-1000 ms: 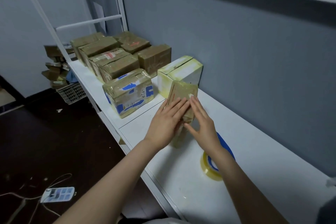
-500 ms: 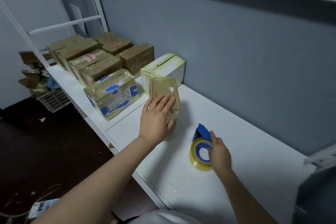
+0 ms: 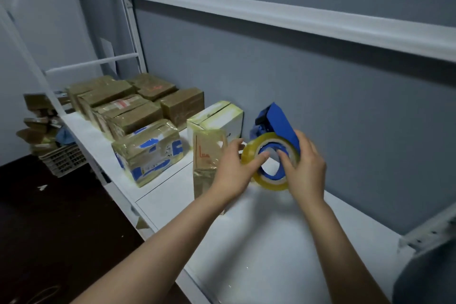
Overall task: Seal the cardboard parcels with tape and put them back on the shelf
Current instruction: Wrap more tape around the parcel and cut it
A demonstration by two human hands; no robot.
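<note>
White shelf (image 3: 259, 242): the tape dispenser (image 3: 278, 123) is gripped by the right hand (image 3: 308, 170), its roll (image 3: 248, 153) pinched by the left hand (image 3: 232, 175), at 3 o'clock of the upright parcel (image 3: 206, 153). Taping is judged in hand; a free tape end is required next.

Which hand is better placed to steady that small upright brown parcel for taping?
Left, I'd say. The left hand sits beside the small parcel and only pinches the tape roll, while the right hand, farther off, grips the tape dispenser and likely must carry it.
</note>
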